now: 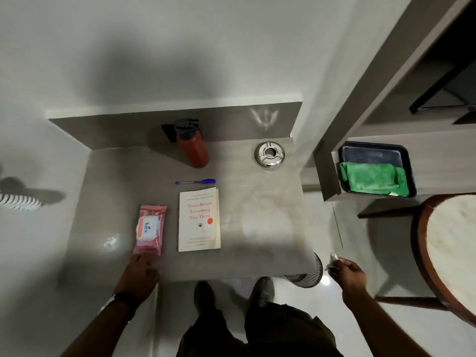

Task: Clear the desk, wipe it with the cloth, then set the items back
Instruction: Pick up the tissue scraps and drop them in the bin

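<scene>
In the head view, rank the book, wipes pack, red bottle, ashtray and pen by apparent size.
1. Book
2. Wipes pack and red bottle: too alike to separate, and the bottle stands farther off and foreshortened.
3. Ashtray
4. Pen: longer than the ashtray but far slimmer.

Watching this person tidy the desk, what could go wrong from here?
The left hand touches the near end of the wipes pack, which lies close to the desk front edge; a nudge might drop it. The red bottle stands upright and could tip if bumped. The right hand holds something small and white that could fall.
</scene>
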